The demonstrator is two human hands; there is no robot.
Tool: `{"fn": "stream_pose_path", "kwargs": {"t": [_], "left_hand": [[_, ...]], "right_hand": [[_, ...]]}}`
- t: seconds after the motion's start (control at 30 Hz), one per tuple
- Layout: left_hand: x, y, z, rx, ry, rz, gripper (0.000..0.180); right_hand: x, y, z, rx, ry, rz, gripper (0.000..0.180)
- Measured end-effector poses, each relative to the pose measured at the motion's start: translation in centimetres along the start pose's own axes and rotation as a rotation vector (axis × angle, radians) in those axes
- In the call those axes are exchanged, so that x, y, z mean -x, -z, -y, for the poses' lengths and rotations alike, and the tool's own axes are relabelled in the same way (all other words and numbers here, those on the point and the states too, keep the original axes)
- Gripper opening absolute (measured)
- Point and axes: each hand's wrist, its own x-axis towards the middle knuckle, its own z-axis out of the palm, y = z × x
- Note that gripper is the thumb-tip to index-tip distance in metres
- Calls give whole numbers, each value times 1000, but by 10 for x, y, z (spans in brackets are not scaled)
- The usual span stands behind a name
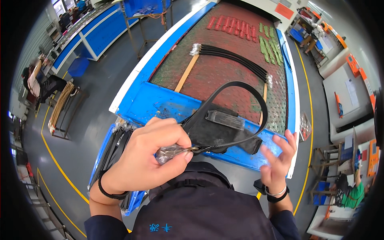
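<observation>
My left hand (146, 154) is closed in a pinch on the end of a black belt (264, 114). Clear plastic film wraps the metal buckle (165, 153) in that hand. From there the strap rises in a wide loop toward the right and curves back to the buckle end. My right hand (279, 162) is beside the loop's right side, fingers apart and holding nothing. Beneath the loop, a black cloth (208, 131) lies on the blue table edge (138, 98), with a clear plastic case (226, 119) on top.
Several black belts with film-wrapped ends (236, 59) lie across two wooden strips (186, 74) on the mottled red-green bed. Farther off are red strips (232, 27) and green strips (270, 50). A blue crate (98, 160) holding black belts stands at my left. People sit at benches both sides.
</observation>
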Motion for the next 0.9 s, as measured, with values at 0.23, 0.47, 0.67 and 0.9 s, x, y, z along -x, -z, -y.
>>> {"fn": "stream_pose_path", "kwargs": {"t": [0.23,0.47,0.67,0.9], "left_hand": [[-4,0,-13,2,-24,90,10],[2,-4,-9,42,-51,15,11],[7,-1,-6,-66,-114,-46,12],[2,1,-4,-167,-254,-36,12]], "right_hand": [[-49,-3,36,-21,330,-34,36],[-50,-3,34,-82,357,-29,35],[6,-12,-1,-193,120,-261,39],[130,-116,-64,210,-541,364,35]]}}
